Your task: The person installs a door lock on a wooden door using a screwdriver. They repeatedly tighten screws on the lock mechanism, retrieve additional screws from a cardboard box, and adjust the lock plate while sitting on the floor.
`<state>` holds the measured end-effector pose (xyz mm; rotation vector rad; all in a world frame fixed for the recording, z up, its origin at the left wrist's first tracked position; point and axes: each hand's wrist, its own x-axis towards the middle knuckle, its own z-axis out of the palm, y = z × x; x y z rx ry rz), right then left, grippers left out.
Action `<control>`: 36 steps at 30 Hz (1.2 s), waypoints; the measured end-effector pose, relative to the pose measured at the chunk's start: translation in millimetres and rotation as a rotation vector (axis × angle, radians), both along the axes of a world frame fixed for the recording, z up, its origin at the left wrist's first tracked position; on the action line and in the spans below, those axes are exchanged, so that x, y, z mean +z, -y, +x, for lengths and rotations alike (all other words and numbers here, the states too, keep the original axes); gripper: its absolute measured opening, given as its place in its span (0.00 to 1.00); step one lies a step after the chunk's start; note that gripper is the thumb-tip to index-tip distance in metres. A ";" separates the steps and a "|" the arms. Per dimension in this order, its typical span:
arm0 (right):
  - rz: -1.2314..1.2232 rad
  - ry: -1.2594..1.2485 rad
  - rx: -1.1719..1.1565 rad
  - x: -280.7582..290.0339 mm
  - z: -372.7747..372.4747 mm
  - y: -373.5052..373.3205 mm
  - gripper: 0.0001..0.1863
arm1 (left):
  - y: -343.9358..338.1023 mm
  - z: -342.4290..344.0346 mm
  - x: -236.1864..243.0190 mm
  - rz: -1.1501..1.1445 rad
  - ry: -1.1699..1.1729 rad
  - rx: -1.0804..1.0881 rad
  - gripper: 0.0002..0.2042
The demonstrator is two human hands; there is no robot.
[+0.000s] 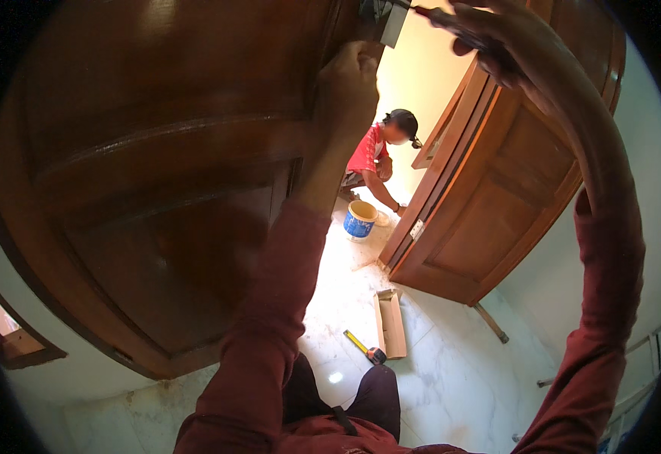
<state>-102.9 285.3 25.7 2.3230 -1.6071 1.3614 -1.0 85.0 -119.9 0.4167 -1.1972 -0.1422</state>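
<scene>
My left hand (349, 79) is raised and presses against the edge of a dark wooden door (171, 174) near its top. My right hand (482, 34) is up at the top edge of the picture, fingers closed around a thin dark tool handle (430, 13) that points at a grey metal fitting (392, 23) on the door's edge. Both my sleeves are dark red.
A second wooden door (497, 189) stands open on the right. Beyond the gap a person in a red shirt (380, 155) crouches beside a blue and yellow bucket (360, 220). On the white marble floor lie an open cardboard box (391, 324) and a yellow tape measure (367, 347).
</scene>
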 end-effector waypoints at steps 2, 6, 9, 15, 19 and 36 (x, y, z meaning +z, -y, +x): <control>-0.355 -0.113 0.076 -1.4 -60.4 3.3 0.22 | -16.7 0.5 -3.6 -0.017 0.016 0.065 0.09; -0.622 -0.163 -0.018 -71.8 -98.1 -13.7 0.25 | -42.2 26.9 -43.9 -0.076 0.179 0.248 0.08; -0.475 -0.121 -0.092 -144.1 -185.4 -12.5 0.25 | -51.7 27.5 -70.2 -0.110 0.247 0.295 0.07; 0.168 0.669 0.160 -364.9 -211.2 27.9 0.17 | -121.3 65.9 -187.0 -0.051 0.766 0.269 0.10; 0.277 0.552 0.041 -539.4 -270.4 62.7 0.13 | -159.2 65.0 -279.9 1.101 0.893 -0.184 0.15; 0.794 0.859 -0.370 -826.6 -379.2 17.8 0.18 | -259.4 68.0 -510.3 1.928 1.242 -0.584 0.34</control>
